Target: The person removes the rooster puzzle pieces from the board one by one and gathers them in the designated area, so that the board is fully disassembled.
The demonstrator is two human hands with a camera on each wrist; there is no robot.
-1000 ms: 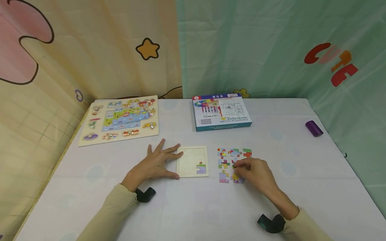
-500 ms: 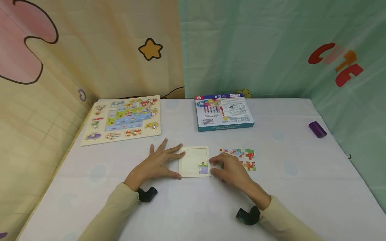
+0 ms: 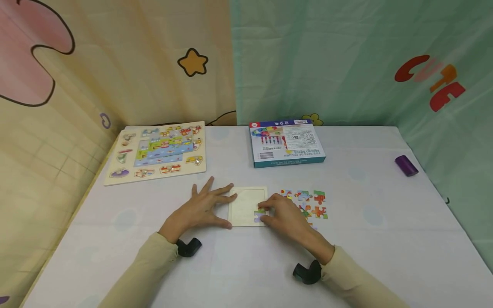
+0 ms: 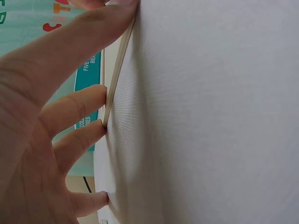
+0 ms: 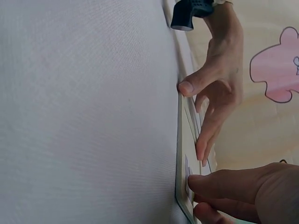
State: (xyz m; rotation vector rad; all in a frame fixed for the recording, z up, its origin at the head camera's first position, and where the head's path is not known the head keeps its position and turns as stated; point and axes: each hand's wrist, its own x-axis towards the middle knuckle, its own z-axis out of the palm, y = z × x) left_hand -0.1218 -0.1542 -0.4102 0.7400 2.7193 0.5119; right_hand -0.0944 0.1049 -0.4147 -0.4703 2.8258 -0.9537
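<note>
My left hand (image 3: 200,208), fingers spread, steadies the left edge of a small square wooden puzzle tray (image 3: 243,196). Its thumb rests by the tray's near corner and its fingertips lie along the rim. In the tray's near right corner sits a jigsaw piece (image 3: 257,216) with a green and lilac print. My right hand (image 3: 286,216) reaches over the tray's right edge, thumb and index finger curled at that piece and pinching it. The right wrist view shows the thumb (image 5: 198,183) against the piece, close over the tray floor. The hand partly hides the piece.
Several loose jigsaw pieces (image 3: 319,196) lie right of the tray, some hidden behind my right hand. A larger wooden puzzle board (image 3: 196,164) lies at the back left. A flat box (image 3: 286,143) lies at the back, and a purple cylinder (image 3: 406,165) at the far right.
My right hand has moved left from the loose pieces to the tray's near right corner, where its fingertips now reach the piece. The left hand has kept its hold on the tray.
</note>
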